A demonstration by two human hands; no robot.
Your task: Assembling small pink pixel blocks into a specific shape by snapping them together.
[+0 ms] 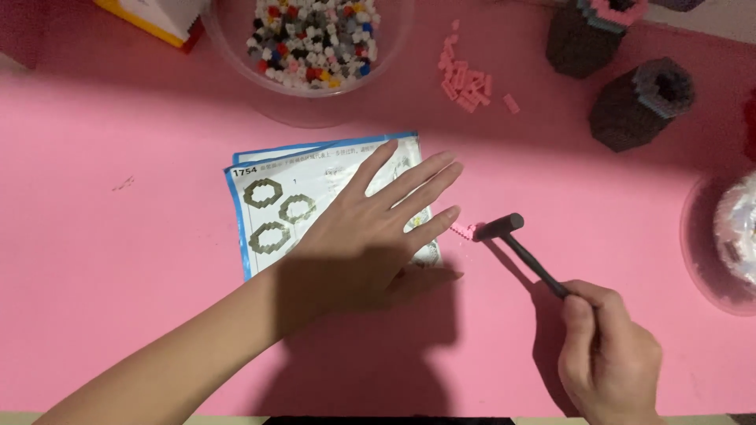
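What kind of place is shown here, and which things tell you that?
Probably a hobby table at home for building with tiny bricks. A clear bowl holds mixed small bricks, an instruction sheet lies under the left hand, and the right hand holds a small black hammer.

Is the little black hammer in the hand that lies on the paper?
No, the left hand lies flat on the instruction sheet, while the right hand grips the hammer.

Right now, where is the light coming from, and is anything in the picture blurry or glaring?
Head view: the left hand and forearm throw a broad dark shadow toward the near table edge, so light seems to come from the far side; the small black hammer in the right hand casts a thin shadow beside it; the clear bowl at the right edge looks washed out and soft; no strong blur elsewhere.
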